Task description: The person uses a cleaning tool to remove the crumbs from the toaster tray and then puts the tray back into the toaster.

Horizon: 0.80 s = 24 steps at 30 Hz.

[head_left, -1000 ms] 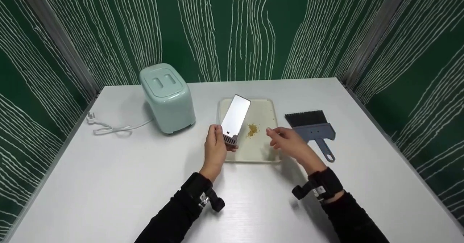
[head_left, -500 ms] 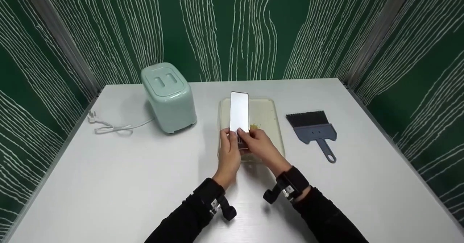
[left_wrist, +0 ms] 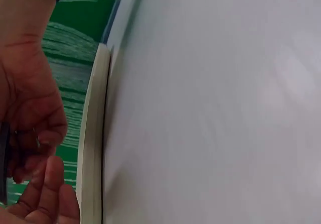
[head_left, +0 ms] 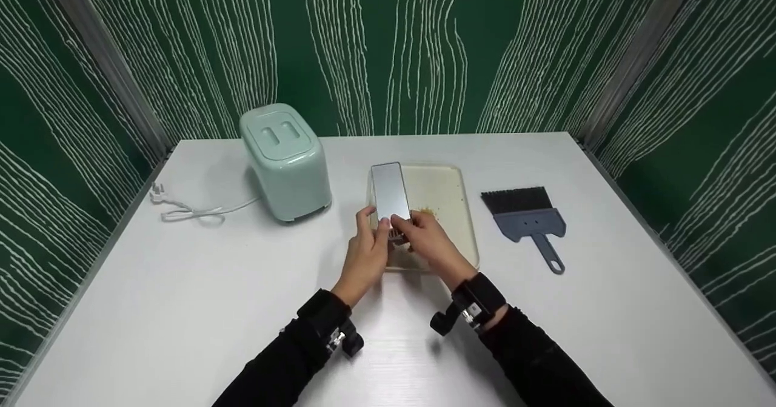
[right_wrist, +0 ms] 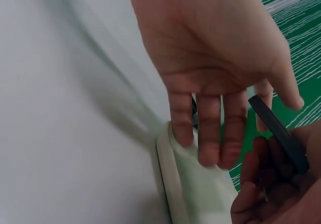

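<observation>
In the head view both hands hold a mirror-like metal toaster crumb tray (head_left: 391,190) by its slotted near end, its flat surface facing me. My left hand (head_left: 365,250) grips the left side, thumb on top and index finger lifted along the edge. On the right side my right hand (head_left: 435,242) pinches it, thumb on the metal beside the left thumb. Beneath lies a cream rectangular tray (head_left: 456,237), with yellowish crumbs (head_left: 429,211) partly behind the right hand. The wrist views show only the crumb tray's dark edge (right_wrist: 278,133); my right hand's other fingers (right_wrist: 208,131) extend below the palm.
A mint-green toaster (head_left: 290,179) stands at the back left, its white cord (head_left: 209,213) and plug (head_left: 159,193) lying beside it. Right of the cream tray is a blue-grey hand brush (head_left: 528,222) with black bristles. Green walls enclose the white table (head_left: 242,298) on three sides.
The right hand has come in from the right and taken hold of the crumb tray beside the left. The crumb tray swung upright, then tilted and shifted left. Toaster and brush stay put.
</observation>
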{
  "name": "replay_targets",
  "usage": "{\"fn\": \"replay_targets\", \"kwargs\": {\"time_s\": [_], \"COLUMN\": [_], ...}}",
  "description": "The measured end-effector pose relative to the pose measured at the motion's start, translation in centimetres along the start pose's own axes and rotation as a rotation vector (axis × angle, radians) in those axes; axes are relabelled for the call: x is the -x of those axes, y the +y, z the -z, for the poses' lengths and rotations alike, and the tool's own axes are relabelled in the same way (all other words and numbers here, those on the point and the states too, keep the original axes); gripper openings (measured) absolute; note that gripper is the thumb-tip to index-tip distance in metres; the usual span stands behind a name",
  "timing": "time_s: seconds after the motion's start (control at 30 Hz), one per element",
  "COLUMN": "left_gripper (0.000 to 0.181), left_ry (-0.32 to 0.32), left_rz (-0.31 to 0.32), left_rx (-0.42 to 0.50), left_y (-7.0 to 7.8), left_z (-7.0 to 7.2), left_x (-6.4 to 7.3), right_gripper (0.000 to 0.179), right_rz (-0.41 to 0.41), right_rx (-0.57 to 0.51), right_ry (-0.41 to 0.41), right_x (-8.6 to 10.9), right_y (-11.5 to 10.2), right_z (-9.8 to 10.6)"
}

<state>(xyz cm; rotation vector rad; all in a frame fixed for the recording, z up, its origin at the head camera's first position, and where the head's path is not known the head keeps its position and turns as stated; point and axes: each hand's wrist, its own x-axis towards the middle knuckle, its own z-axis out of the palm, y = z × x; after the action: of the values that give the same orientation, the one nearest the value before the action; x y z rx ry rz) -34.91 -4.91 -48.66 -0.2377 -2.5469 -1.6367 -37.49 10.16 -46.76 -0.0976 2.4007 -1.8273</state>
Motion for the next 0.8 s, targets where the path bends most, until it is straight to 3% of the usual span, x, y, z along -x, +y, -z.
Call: {"fn": "replay_targets", "kwargs": {"time_s": [0.1, 0.33, 0.47, 0.53, 0.63, 0.8], "left_gripper": [0.045, 0.052, 0.059, 0.062, 0.068, 0.075], "left_ry": [0.063, 0.305, 0.390, 0.406, 0.381, 0.306], "left_rz": [-0.060, -0.259, -0.286, -0.278, -0.236, -0.156], "left_rx": [-0.122, -0.509, -0.668, -0.715, -0.745, -0.729], "left_y": [-0.2, 0.3, 0.8, 0.8, 0.5, -0.3], "left_z": [1.6, 6.7, 9.9, 11.3, 12.8, 14.0], "left_x": [-0.7, -2.8, -4.2, -4.9, -5.7, -6.5], "right_gripper": [0.029, 0.023, 0.026, 0.026, 0.025, 0.021], "right_rz": [-0.015, -0.085, -0.121, -0.137, -0.166, -0.230], "right_rx": [-0.012, -0.021, -0.065, -0.084, -0.126, -0.227], "right_ry": [-0.049, -0.215, -0.300, -0.328, -0.366, -0.413], "right_x": [-0.1, 0.2, 0.4, 0.4, 0.4, 0.3], "right_y": [0.1, 0.0, -0.1, -0.1, 0.0, 0.5], "right_z": [-0.3, -1.9, -3.2, -3.8, -4.9, -6.9]}}
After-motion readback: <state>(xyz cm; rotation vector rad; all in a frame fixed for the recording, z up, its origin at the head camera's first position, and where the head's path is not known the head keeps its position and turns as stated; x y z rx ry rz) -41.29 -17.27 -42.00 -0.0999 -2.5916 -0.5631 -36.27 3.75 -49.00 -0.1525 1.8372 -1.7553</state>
